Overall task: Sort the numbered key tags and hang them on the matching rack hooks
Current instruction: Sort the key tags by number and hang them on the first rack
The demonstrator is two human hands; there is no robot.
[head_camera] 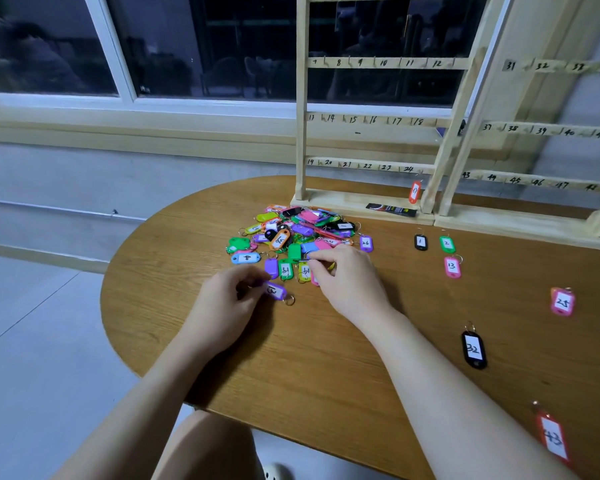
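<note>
A pile of coloured numbered key tags (pixel 298 233) lies on the wooden table (pixel 326 358) in front of the wooden rack (pixel 371 123) with numbered hooks. My left hand (pixel 229 299) pinches a purple tag (pixel 275 291) lying on the table near the pile's front edge. My right hand (pixel 347 275) reaches into the front of the pile, fingertips curled on a tag ring there. Sorted tags lie apart on the right: black 1 (pixel 420 242), green 2 (pixel 447 244), pink 13 (pixel 452 267), pink 25 (pixel 562 302), black 32 (pixel 474 349), red 43 (pixel 553 438). A red tag (pixel 414 192) hangs on the rack's bottom row.
A second rack section (pixel 541 129) with numbers 31 to 48 stands at the right. A small black packet (pixel 391 210) lies on the rack base. A window runs behind the table. The table's curved edge drops off at the left and front.
</note>
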